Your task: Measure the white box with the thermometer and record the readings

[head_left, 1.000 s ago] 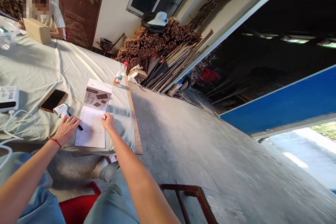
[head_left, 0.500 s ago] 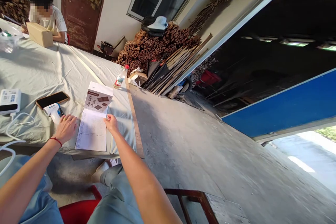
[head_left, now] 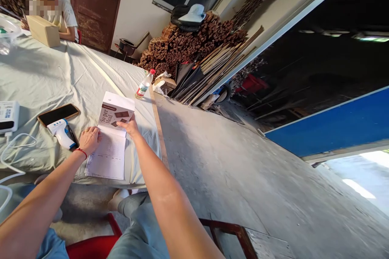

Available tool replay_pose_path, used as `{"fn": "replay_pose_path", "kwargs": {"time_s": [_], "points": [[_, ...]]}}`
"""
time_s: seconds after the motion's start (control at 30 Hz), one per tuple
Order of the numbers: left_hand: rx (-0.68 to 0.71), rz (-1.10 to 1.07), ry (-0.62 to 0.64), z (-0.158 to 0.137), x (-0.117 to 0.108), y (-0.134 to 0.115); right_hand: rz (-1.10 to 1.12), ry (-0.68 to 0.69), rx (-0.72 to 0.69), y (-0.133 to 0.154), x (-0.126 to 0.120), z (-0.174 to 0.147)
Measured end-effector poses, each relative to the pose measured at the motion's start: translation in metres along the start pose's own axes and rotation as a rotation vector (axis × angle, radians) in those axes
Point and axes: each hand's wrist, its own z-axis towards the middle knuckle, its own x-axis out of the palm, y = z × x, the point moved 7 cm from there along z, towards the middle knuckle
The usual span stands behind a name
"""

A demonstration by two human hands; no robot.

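A white and brown Super Meal box stands at the top end of printed sheets of paper on the cloth-covered table. My right hand grips the box's lower right corner, thumb across its printed front; the other fingers are mostly hidden behind it. Stretched fingers of my left hand lie on the upper left of the sheets, close to the box's bottom edge. Just left of that hand lies a white and blue infrared thermometer, beside a dark phone.
A bottle with a red cap stands near the table's right edge. A white device with a cable lies at left. Across the table, a person sits behind a cardboard box. Stacked firewood lines the wall.
My right hand has moved up from the sheet's edge and taken hold of the box's corner. My left hand has shifted right, off the thermometer and onto the paper.
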Motion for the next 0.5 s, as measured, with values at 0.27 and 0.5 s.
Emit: {"fn": "replay_pose_path", "kwargs": {"time_s": [0.27, 0.5], "points": [[0.088, -0.026, 0.016, 0.011, 0.01, -0.009, 0.203, -0.016, -0.03, 0.001, -0.012, 0.01], [0.192, -0.057, 0.051, 0.003, 0.009, -0.027, 0.357, -0.163, -0.125, 0.032, -0.061, 0.003]]}}
